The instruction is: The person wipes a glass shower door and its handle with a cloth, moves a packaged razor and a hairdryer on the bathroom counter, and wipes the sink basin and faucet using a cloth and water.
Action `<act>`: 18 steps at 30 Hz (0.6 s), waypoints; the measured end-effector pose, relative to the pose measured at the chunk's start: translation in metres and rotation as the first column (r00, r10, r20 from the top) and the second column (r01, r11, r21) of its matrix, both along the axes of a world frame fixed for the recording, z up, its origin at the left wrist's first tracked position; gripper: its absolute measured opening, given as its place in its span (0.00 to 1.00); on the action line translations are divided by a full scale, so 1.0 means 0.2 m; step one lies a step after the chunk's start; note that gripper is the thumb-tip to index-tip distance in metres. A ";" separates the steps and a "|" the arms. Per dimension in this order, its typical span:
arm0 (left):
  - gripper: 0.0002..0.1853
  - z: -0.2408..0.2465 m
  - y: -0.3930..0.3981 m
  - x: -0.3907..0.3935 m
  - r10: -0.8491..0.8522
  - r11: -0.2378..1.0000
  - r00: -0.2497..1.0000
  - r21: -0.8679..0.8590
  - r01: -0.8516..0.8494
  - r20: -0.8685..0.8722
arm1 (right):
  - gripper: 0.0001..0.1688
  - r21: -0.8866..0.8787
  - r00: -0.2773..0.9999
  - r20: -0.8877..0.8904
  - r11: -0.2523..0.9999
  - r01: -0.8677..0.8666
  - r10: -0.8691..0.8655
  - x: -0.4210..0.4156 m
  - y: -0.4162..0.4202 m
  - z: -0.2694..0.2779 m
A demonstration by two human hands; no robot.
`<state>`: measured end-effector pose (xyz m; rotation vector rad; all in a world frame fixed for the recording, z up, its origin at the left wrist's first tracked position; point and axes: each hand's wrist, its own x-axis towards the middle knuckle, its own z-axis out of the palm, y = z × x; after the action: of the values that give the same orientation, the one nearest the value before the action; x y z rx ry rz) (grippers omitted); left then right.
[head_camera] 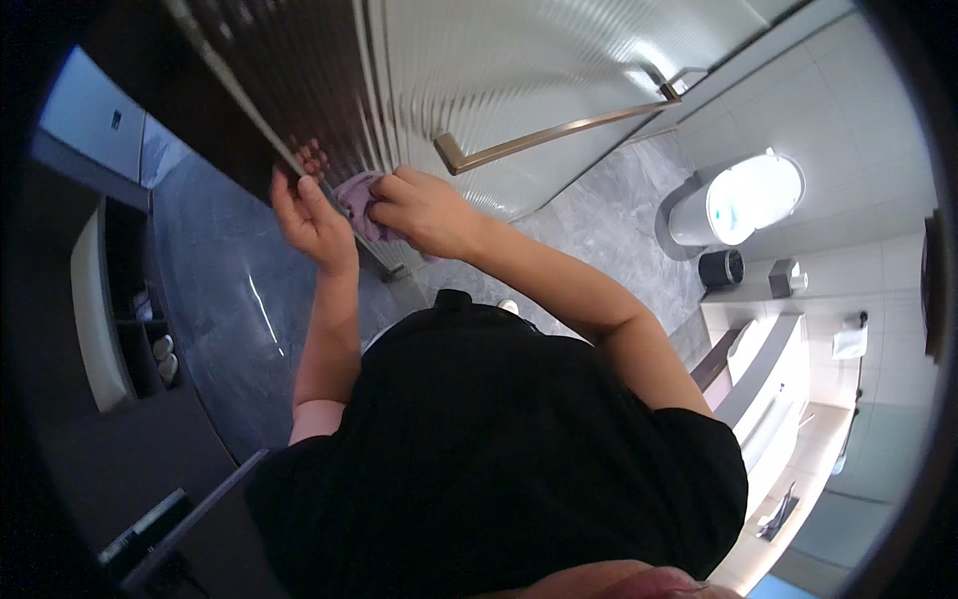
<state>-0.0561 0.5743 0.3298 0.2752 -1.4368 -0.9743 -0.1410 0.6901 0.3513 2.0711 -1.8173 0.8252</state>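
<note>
A fluted glass door (299,67) with a metal-edged frame stands in front of me. My left hand (318,228) grips its near edge, thumb on one side and fingers on the other. A reddish image of fingers shows in the glass beside it. My right hand (434,213) presses a crumpled purple cloth (355,196) against the ribbed glass, close to that edge. Part of the cloth is hidden under the fingers. To the right of the cloth, a long bronze-coloured door handle (561,138) sticks out from the glass.
A white toilet (696,213) with its lid raised stands at the right, beside a black waste bin (721,268). The washbasin counter (767,419) runs along the lower right. Dark shelving (135,299) with shoes is at the left, across the grey marbled floor (232,262).
</note>
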 end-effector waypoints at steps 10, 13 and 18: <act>0.17 0.01 -0.05 0.02 0.003 1.000 0.998 0.001 -0.003 0.067 | 0.18 -0.217 0.931 0.130 0.906 0.363 -0.342 -0.35 0.30 0.03; 0.19 0.10 0.03 0.06 0.052 0.995 0.983 0.080 -0.067 0.177 | 0.18 -0.245 0.846 0.169 0.810 0.533 -0.505 -0.50 0.41 0.00; 0.18 -0.03 -0.12 0.18 0.250 0.937 0.952 -0.293 -0.191 0.178 | 0.13 -0.340 0.631 0.130 0.564 0.753 -0.765 -0.73 0.55 -0.04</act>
<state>-0.0210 0.5500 0.3239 0.3371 -1.6749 -0.5660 -0.2875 0.8001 0.3424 0.8741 -2.0561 0.7621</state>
